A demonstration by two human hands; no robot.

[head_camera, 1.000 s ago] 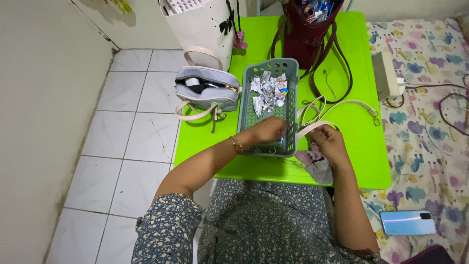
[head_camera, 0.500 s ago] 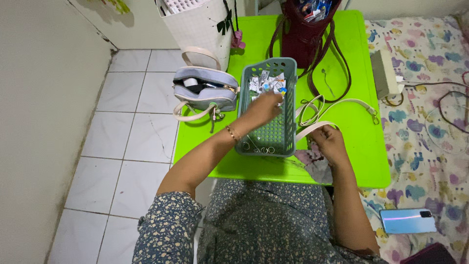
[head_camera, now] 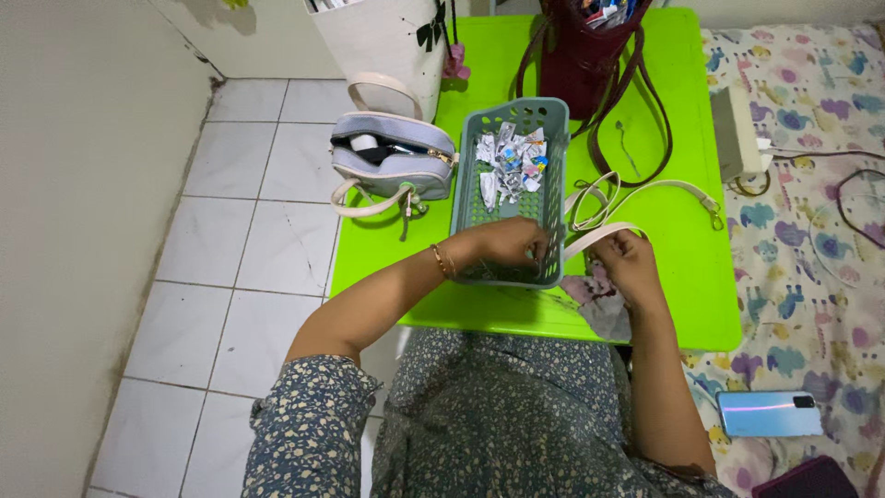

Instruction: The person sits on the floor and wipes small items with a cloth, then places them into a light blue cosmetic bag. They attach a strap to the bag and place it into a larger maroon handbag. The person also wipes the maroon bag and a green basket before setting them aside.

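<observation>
My left hand (head_camera: pixel 512 242) rests with curled fingers inside the near end of a grey-green plastic basket (head_camera: pixel 461 189) on a bright green table (head_camera: pixel 678 277). Whether it holds anything is hidden. A pile of crumpled silver wrappers (head_camera: pixel 510 166) lies at the basket's far end. Just right of the basket, my right hand (head_camera: pixel 629 263) grips a small patterned fabric pouch (head_camera: pixel 604 309) at the table's near edge. A cream strap (head_camera: pixel 645 191) loops from that hand across the table.
A lilac handbag (head_camera: pixel 392 161) lies open at the table's left edge, with a white bag (head_camera: pixel 383 37) behind it. A maroon bag (head_camera: pixel 585 65) stands at the back. A white block (head_camera: pixel 735 129) and a phone (head_camera: pixel 770 412) lie on the patterned bedding to the right. White floor tiles are on the left.
My left hand reached to the wrapper pile at the basket's far end, then came back to the near end by my right hand. My right hand stayed on the pouch.
</observation>
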